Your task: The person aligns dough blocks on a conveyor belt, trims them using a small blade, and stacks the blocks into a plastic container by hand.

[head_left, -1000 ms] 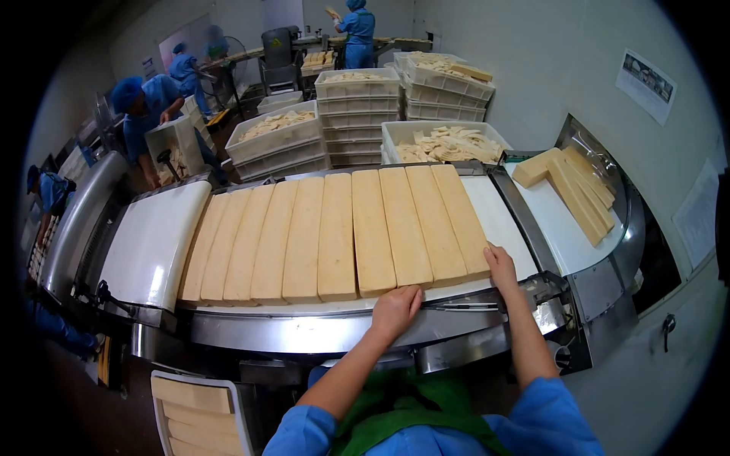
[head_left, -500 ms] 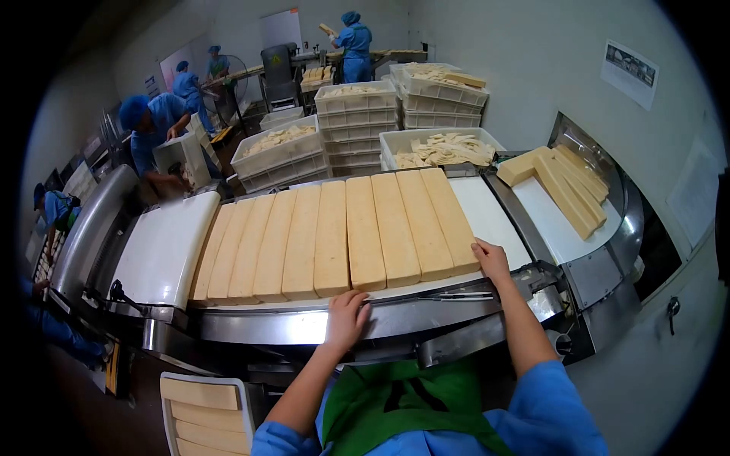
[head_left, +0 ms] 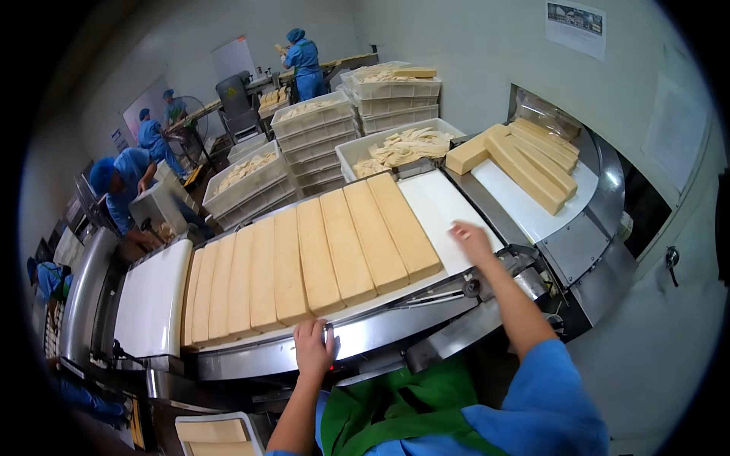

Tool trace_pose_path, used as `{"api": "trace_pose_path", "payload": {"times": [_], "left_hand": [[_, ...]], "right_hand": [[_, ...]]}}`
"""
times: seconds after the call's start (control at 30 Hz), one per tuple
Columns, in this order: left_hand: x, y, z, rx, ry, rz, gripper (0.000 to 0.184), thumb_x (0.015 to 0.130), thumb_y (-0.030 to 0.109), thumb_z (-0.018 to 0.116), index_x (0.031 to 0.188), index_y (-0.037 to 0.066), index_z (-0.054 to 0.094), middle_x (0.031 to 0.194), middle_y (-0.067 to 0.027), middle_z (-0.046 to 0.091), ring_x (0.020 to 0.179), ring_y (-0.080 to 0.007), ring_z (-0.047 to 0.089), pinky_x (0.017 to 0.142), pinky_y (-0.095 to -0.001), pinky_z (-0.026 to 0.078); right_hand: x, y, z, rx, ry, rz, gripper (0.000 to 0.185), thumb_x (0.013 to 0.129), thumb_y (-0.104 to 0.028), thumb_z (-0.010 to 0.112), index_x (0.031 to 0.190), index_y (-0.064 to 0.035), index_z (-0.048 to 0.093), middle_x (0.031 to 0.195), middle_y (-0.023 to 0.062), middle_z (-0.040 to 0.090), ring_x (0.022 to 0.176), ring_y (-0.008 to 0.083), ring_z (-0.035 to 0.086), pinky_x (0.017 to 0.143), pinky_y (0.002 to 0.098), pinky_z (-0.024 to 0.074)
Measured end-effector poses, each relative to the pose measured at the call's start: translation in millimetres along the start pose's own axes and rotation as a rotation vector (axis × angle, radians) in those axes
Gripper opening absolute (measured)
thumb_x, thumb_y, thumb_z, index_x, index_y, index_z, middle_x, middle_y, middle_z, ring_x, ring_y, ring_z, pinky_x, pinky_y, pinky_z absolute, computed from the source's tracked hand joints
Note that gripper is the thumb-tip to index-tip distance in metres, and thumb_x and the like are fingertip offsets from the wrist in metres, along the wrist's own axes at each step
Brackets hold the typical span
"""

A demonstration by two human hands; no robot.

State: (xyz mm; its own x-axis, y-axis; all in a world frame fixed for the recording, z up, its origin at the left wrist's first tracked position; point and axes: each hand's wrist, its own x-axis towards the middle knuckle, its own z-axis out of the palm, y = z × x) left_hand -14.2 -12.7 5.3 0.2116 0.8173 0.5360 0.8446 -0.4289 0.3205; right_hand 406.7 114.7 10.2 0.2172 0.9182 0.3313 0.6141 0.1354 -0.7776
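Note:
A row of long beige blocks point(head_left: 298, 262) lies side by side across the belt machine. My left hand point(head_left: 313, 348) rests on the metal edge rail point(head_left: 372, 332), at the near ends of the middle blocks. Its fingers are extended and hold nothing that I can see. Over the bare white belt surface point(head_left: 437, 205) to the right of the row is my right hand point(head_left: 471, 242). It is slightly blurred, with loosely bent fingers apart and nothing in them, and it is clear of the rightmost block point(head_left: 403, 228).
More blocks point(head_left: 532, 167) lie on the curved section at right. Stacked white crates point(head_left: 315, 137) with pale strips stand behind the belt. A white bin point(head_left: 255, 429) of blocks sits below, left of me. A person in blue point(head_left: 125, 186) bends over a container at left; others work farther back.
My right hand has left the near end of the rightmost block and is now over the white belt. The view has turned right; my left hand stays at the rail.

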Motion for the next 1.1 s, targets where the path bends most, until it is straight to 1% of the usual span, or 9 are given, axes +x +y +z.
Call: {"api": "trace_pose_path", "payload": {"times": [0.1, 0.2, 0.27, 0.53, 0.6, 0.8, 0.83, 0.93, 1.1], "left_hand": [[2.3, 3.7, 1.4, 0.006, -0.029, -0.026, 0.021, 0.080, 0.014, 0.058, 0.099, 0.004, 0.059, 0.098, -0.0149, 0.056, 0.097, -0.0339, 0.050, 0.092, -0.0433, 0.035], [1.3, 2.4, 3.8, 0.059, -0.024, -0.049, 0.021, 0.080, 0.014, 0.058, 0.098, 0.004, 0.059, 0.100, -0.0156, 0.056, 0.099, -0.0358, 0.049, 0.091, -0.0440, 0.036], [1.4, 1.6, 6.2, 0.072, -0.021, -0.054, 0.022, 0.079, 0.016, 0.060, 0.098, 0.004, 0.059, 0.100, -0.0147, 0.057, 0.098, -0.0339, 0.050, 0.092, -0.0438, 0.036], [3.8, 1.2, 6.7, 0.085, 0.000, -0.056, 0.021, 0.078, 0.016, 0.062, 0.095, 0.005, 0.059, 0.096, -0.0125, 0.057, 0.094, -0.0307, 0.051, 0.089, -0.0435, 0.037], [7.5, 3.8, 3.7, 0.077, 0.002, -0.045, 0.021, 0.077, 0.016, 0.062, 0.095, 0.006, 0.059, 0.095, -0.0122, 0.057, 0.094, -0.0305, 0.052, 0.089, -0.0434, 0.037], [5.5, 1.3, 1.2, 0.032, -0.065, -0.037, 0.023, 0.078, 0.014, 0.061, 0.099, 0.004, 0.058, 0.099, -0.0142, 0.056, 0.099, -0.0331, 0.050, 0.091, -0.0434, 0.036], [4.9, -0.3, 2.7, 0.027, -0.052, -0.030, 0.023, 0.078, 0.014, 0.061, 0.099, 0.004, 0.058, 0.099, -0.0139, 0.056, 0.098, -0.0324, 0.050, 0.091, -0.0432, 0.035], [4.4, 0.4, 4.3, 0.020, -0.023, -0.015, 0.023, 0.078, 0.016, 0.061, 0.098, 0.004, 0.058, 0.096, -0.0127, 0.057, 0.095, -0.0308, 0.052, 0.091, -0.0429, 0.036], [4.2, -3.3, 4.9, 0.010, -0.007, -0.003, 0.025, 0.077, 0.016, 0.063, 0.098, 0.004, 0.058, 0.094, -0.0117, 0.057, 0.093, -0.0297, 0.053, 0.091, -0.0428, 0.036]], "right_hand": [[44.7, 84.3, -70.9, -0.428, 0.404, -0.133, 0.051, 0.080, -0.020, 0.068, 0.123, 0.0021, 0.051, 0.125, 0.0228, 0.052, 0.119, 0.0357, 0.046, 0.102, 0.0393, 0.0361], [56.2, 132.2, -146.6, -0.776, 0.460, 0.233, 0.079, 0.074, -0.023, 0.072, 0.139, -0.0031, 0.031, 0.141, 0.0202, 0.033, 0.133, 0.0348, 0.028, 0.108, 0.0460, 0.0273], [57.1, 146.5, -180.1, -0.731, 0.405, 0.506, 0.076, 0.072, -0.027, 0.072, 0.136, -0.0086, 0.036, 0.145, 0.0166, 0.025, 0.137, 0.0329, 0.018, 0.105, 0.0512, 0.0280], [45.9, 137.9, -183.5, -0.500, 0.134, 0.284, 0.034, 0.067, -0.021, 0.071, 0.092, -0.0074, 0.053, 0.103, 0.0144, 0.048, 0.105, 0.0344, 0.045, 0.086, 0.0489, 0.0383], [17.1, 83.9, -159.2, -0.832, 0.253, -0.034, 0.032, 0.063, -0.020, 0.073, 0.086, -0.0064, 0.054, 0.092, 0.0129, 0.049, 0.095, 0.0333, 0.048, 0.081, 0.0470, 0.0383], [-8.4, 11.6, -117.1, -0.682, 0.184, -0.386, 0.056, 0.060, -0.020, 0.075, 0.113, -0.0097, 0.058, 0.108, 0.0179, 0.053, 0.106, 0.0348, 0.050, 0.089, 0.0442, 0.0407], [-6.9, 15.5, -115.8, -0.683, 0.184, -0.382, 0.056, 0.060, -0.020, 0.075, 0.113, -0.0097, 0.058, 0.108, 0.0179, 0.053, 0.106, 0.0348, 0.050, 0.089, 0.0442, 0.0407], [15.7, 42.9, -133.9, -0.515, 0.038, 0.390, 0.087, 0.055, -0.017, 0.075, 0.136, -0.0088, 0.043, 0.123, 0.0216, 0.053, 0.107, 0.0377, 0.055, 0.092, 0.0366, 0.0452], [35.0, 76.1, -162.4, -0.077, 0.021, 0.240, 0.080, 0.065, -0.010, 0.068, 0.138, -0.0036, 0.038, 0.126, 0.0182, 0.054, 0.112, 0.0249, 0.055, 0.093, 0.0314, 0.0432]]}}
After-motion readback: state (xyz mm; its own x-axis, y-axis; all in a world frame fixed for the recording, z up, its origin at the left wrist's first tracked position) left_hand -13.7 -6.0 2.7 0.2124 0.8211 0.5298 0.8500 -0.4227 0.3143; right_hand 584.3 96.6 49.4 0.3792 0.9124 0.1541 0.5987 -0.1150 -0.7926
